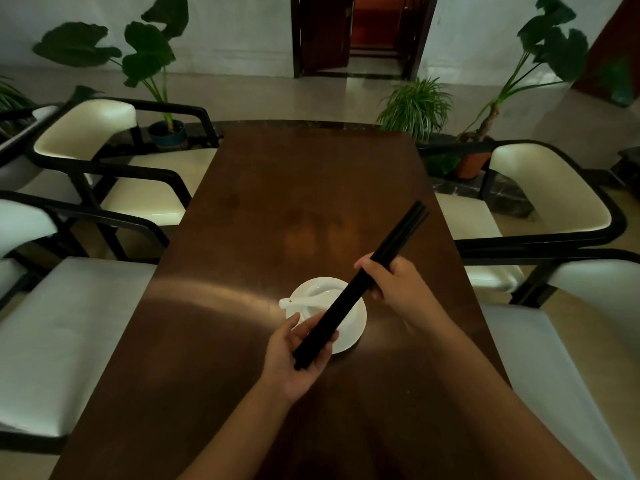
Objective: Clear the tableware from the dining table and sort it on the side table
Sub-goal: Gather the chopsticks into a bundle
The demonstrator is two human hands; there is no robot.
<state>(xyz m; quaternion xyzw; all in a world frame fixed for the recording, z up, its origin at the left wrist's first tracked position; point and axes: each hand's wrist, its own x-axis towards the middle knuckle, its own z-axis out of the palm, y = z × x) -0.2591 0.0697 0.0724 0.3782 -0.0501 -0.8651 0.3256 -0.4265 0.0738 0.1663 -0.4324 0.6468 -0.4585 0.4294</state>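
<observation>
**Chopsticks bundled over the last dish**

Both hands share one bundle of long black chopsticks (pixel 360 289), held slantwise above the dark brown wooden dining table (pixel 277 202). The right hand (pixel 388 282) is closed round the bundle's middle; that looks like the carrying grip. The left hand (pixel 298 348) cups the near ends, palm up, fingers curled loosely under them, prob. to square the ends so the sticks sit even and none slides out. Far tips fan a little toward 1 o'clock, so the bundle isn't fully tidy.

Directly under the sticks, at table centre-near, sits a white round ceramic saucer (pixel 349 337) w/ a small white bowl (pixel 322 299) on it and a white ceramic soup spoon (pixel 301 301) lying in the bowl, handle pointing to 9 o'clock. They're nested, which I'd guess makes one lift possible. Can't tell if the left-hand fingers touch the saucer rim; they're just beside it.

Rest of the tabletop looks bare, so this seems a late stage. Cream-cushioned black-framed armchairs (pixel 114 161) stand at 9 and 3 o'clock. Side table isn't in view. Next move likely needs one hand freed for the stack.
</observation>
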